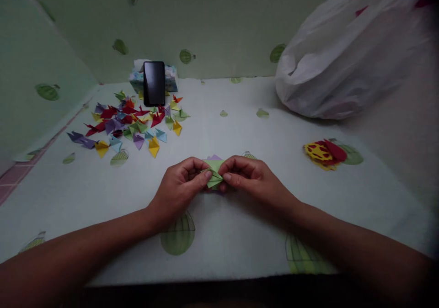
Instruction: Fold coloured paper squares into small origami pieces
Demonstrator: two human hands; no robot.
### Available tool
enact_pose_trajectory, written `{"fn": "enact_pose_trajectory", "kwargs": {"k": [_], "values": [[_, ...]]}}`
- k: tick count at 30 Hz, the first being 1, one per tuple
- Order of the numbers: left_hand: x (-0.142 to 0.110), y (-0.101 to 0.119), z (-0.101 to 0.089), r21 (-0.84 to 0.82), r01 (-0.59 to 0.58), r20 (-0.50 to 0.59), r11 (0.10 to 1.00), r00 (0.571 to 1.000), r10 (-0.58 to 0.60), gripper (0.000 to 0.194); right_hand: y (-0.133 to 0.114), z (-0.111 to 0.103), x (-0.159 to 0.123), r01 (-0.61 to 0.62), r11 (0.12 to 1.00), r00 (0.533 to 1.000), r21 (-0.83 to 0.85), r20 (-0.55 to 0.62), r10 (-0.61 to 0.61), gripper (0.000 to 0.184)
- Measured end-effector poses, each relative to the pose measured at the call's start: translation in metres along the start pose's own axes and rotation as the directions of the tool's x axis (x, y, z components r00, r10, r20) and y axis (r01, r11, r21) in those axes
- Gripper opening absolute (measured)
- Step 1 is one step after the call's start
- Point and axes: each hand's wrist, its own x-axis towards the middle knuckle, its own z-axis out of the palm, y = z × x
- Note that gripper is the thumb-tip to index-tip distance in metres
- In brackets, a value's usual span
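Between my two hands is a small piece of folded light-green paper [214,178], narrow and creased. My left hand [184,181] pinches its left side with thumb and forefinger. On the other side, my right hand [247,175] grips the pointed right end, also between thumb and forefinger. Just behind and under the fold lie green paper and a bit of purple paper [215,157], partly covered by my fingers. Several folded paper cranes [128,120] in red, purple, yellow, blue and green lie in a heap at the back left.
A black phone [154,84] leans upright against a tissue box [171,78] behind the cranes. At the back right bulges a large white plastic bag [329,70]. Red and yellow cut-out pieces [324,154] lie on the right of the white patterned table [240,235]. Walls border the back and left.
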Motion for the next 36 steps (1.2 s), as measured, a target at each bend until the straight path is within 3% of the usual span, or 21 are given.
{"fn": "enact_pose_trajectory", "kwargs": {"k": [7,11,16,23,31,36], "values": [[0.0004,-0.0029,-0.0002,-0.008,0.005,0.002,1.0,1.0,-0.005,0.015,0.0019,0.0015,-0.0007,-0.008,0.994,1.0,0.112,-0.018,0.01,0.007],[0.0002,-0.0002,0.0012,-0.021,0.046,0.078,0.999,0.996,-0.044,0.016,0.0008,0.0023,0.0006,-0.005,0.996,1.0,0.085,-0.011,0.006,0.006],[-0.001,0.001,-0.0004,0.039,-0.003,0.008,0.999,1.0,0.003,0.011,0.0004,0.0028,0.0011,-0.022,0.998,1.0,0.062,-0.007,0.023,0.007],[-0.0017,0.0002,0.0005,0.022,-0.006,-0.01,1.0,1.0,0.007,0.011,0.0003,0.0023,0.0006,-0.015,0.998,1.0,0.059,0.003,0.015,0.008],[-0.0023,0.0022,0.0054,-0.048,0.056,0.034,0.997,0.998,-0.054,0.019,0.0009,0.004,0.0,0.004,1.0,0.999,0.023,-0.043,-0.003,0.009],[-0.0023,0.0025,0.0059,-0.036,0.028,0.05,0.999,0.998,-0.026,0.016,0.0008,0.0071,-0.0005,0.018,0.998,0.999,0.065,-0.046,-0.015,0.016]]}}
